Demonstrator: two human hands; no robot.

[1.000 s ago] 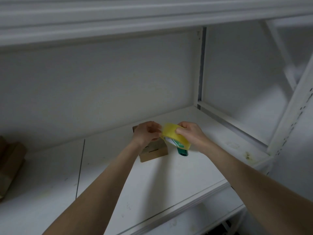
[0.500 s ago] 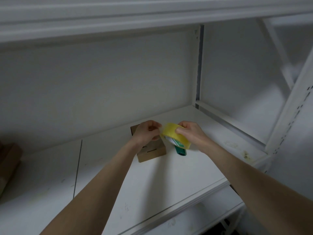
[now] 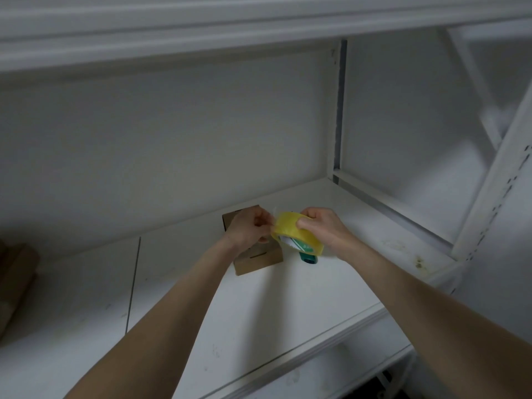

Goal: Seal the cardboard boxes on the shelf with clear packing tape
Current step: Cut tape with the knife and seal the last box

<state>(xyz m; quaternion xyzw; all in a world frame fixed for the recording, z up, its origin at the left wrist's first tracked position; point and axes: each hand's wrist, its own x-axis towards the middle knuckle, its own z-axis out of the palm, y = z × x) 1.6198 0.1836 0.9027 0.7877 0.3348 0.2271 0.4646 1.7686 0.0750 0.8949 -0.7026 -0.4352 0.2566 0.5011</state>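
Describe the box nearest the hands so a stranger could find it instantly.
On the white shelf, look mid-board, just under the left hand and left of the yellowish tape roll gripped by the right hand. The small brown box sits there alone; the other cardboard lies far left.

Tape end (image 3: 273,211) now free of roll (image 3: 291,231)

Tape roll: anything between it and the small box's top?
Only the left hand, pinching the edge of the tape roll above the cardboard box. A green item shows beside the box, below the roll, not on it.
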